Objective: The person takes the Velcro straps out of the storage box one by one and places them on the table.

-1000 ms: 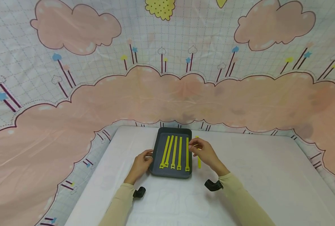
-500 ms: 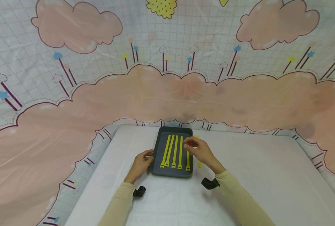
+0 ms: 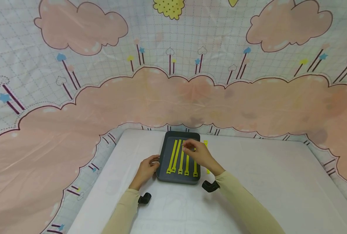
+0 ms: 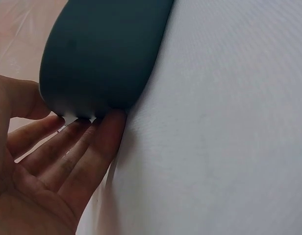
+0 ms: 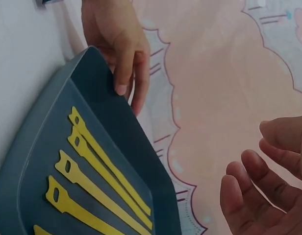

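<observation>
A dark grey-blue tray (image 3: pixel 163 174) lies on the table, holding several yellow hook-and-loop cable ties (image 3: pixel 181 162) side by side. Their slotted heads (image 5: pixel 66 165) show in the right wrist view. At the tray's left edge my left hand (image 3: pixel 145 170) grips its wall, thumb at the rim and fingers (image 4: pixel 99 142) against the outside. My right hand (image 3: pixel 202 154) hovers above the tray, fingers loosely bent, holding nothing in the right wrist view. It hides parts of the cable ties. Another yellow cable tie (image 3: pixel 206 143) lies on the table right of the tray, partly behind that hand.
The white table (image 3: pixel 264 175) extends to the right of the tray. A patterned cloth (image 3: pixel 220 104) with pink clouds hangs behind and around it. Black wrist cameras (image 3: pixel 210 186) sit on both wrists.
My right hand has moved left from the tray's right edge to over the middle of the cable ties. The left hand has stayed at the tray's left edge.
</observation>
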The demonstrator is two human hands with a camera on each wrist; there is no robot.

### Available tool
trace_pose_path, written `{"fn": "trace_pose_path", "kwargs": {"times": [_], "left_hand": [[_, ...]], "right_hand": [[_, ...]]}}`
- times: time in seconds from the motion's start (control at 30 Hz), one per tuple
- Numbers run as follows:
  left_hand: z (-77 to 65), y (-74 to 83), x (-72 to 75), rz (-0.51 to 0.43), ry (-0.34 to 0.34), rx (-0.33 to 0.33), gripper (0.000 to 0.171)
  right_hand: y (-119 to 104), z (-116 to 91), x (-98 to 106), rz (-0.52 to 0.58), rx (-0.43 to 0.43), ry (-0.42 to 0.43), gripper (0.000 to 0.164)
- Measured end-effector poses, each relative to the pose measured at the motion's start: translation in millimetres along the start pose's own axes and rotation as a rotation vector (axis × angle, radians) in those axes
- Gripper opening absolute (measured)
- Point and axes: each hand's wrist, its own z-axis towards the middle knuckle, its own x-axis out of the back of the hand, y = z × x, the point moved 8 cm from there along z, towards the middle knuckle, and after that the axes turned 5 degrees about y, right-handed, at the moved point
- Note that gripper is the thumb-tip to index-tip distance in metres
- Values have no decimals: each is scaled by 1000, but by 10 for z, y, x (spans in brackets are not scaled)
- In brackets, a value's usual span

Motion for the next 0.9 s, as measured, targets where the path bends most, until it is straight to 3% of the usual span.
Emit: {"fn": "trace_pose_path", "kwargs": {"times": [0.4, 0.9], "left_hand": [[-7, -71, 15, -5, -23, 16, 41], [0, -34, -21, -23, -24, 31, 39]], "right_hand": [[-137, 53, -292, -187, 184, -53, 20], [-266, 164, -459, -423, 318, -124, 24]]}}
